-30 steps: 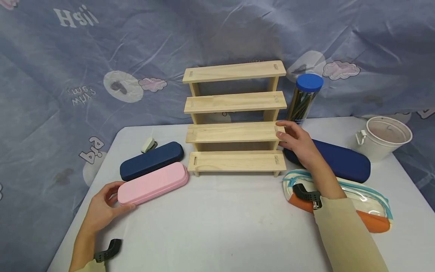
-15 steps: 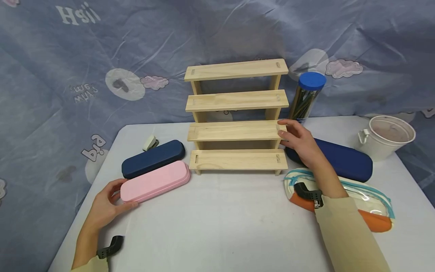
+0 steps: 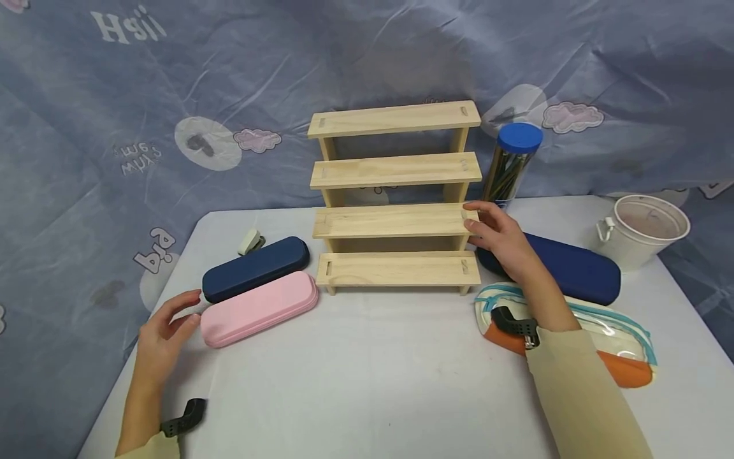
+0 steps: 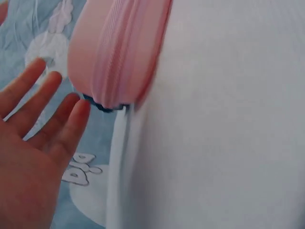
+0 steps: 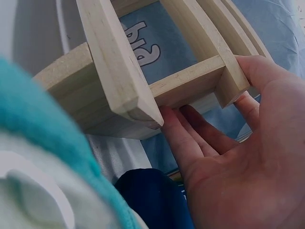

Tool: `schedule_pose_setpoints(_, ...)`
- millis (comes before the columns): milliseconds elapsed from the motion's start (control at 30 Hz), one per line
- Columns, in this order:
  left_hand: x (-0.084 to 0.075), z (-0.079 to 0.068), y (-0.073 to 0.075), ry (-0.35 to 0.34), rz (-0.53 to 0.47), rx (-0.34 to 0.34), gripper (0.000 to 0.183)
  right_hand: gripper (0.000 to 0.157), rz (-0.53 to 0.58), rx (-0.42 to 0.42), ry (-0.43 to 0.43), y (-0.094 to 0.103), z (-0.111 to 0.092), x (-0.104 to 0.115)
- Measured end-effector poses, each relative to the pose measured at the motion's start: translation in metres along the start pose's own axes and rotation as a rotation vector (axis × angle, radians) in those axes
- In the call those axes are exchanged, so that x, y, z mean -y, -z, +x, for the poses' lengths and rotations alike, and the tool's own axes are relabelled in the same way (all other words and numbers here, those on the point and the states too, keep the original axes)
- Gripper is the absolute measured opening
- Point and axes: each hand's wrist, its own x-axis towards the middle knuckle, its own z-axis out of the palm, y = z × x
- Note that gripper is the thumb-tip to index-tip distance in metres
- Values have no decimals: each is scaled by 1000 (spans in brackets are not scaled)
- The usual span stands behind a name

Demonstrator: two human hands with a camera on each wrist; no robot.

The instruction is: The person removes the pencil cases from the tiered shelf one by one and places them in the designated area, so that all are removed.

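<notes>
A four-tier wooden display shelf (image 3: 395,269) stands upright at the table's back middle. My right hand (image 3: 504,242) holds its right end at the second step from the bottom; in the right wrist view the thumb and fingers (image 5: 178,138) lie around the wooden side piece. At the left, a pink zip case (image 3: 260,309) lies slanted in front of a navy case (image 3: 255,269). My left hand (image 3: 160,338) is beside the pink case's near-left end, fingers spread and holding nothing. The left wrist view shows the palm and fingers apart from that end.
Behind the navy case sits a small whitish stapler-like item (image 3: 250,242). Right of the shelf are a blue-lidded jar of thin sticks (image 3: 518,138), a dark blue case (image 3: 579,271) and a white bucket (image 3: 642,229). A cream-and-orange pouch (image 3: 627,370) lies under the right forearm.
My left hand has let go of the pink case's end and drawn back to the left. The right hand keeps its place on the shelf.
</notes>
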Motion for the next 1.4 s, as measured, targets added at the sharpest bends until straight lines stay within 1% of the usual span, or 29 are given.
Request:
schedule_pose_setpoints(100, -9, 4, -3, -10, 36, -16, 46, 54, -39, 3, -1, 1, 0, 2)
schedule_pose_setpoints(167, -13, 8, -7, -35, 66, 5, 48, 54, -58, 4, -5, 1, -1, 5)
schedule_pose_setpoints(333, -20, 17, -18, -111, 193, 59, 46, 55, -70, 7, -29, 2, -4, 9)
schedule_pose_setpoints(400, -24, 21, -23, -112, 248, 84, 47, 56, -85, 9, -35, 2, -5, 10)
schedule_pose_setpoints(500, -32, 28, -31, -80, 311, 154, 51, 57, -139, 12, -36, 3, -6, 13)
schedule_pose_setpoints(600, -40, 35, -39, -54, 370, 217, 57, 60, -253, 22, -39, 4, -9, 19)
schedule_pose_setpoints(667, -44, 39, -44, -47, 408, 248, 61, 64, -364, 32, -35, 4, -13, 24)
schedule_pose_setpoints(733, -47, 42, -48, -54, 446, 263, 63, 67, -484, 43, -14, 3, -17, 29)
schedule_pose_setpoints(833, -52, 46, -53, -81, 500, 258, 62, 69, -664, 51, 40, 1, -24, 36)
schedule_pose_setpoints(967, -57, 49, -62, -124, 520, 208, 56, 68, -846, 30, 119, -2, -34, 41)
schedule_pose_setpoints(1033, -60, 50, -67, -147, 526, 198, 55, 69, -911, 12, 159, -3, -40, 43)
schedule_pose_setpoints(1100, -64, 52, -72, -176, 542, 206, 57, 70, -974, -5, 195, -4, -44, 43)
schedule_pose_setpoints(1200, -69, 57, -79, -242, 567, 216, 63, 77, -1059, -17, 229, -3, -51, 43)
schedule_pose_setpoints(1333, -75, 65, -87, -325, 609, 217, 72, 89, -1130, -14, 263, -1, -59, 42)
schedule_pose_setpoints(1400, -76, 67, -91, -345, 648, 223, 77, 92, -1151, -15, 287, -1, -60, 41)
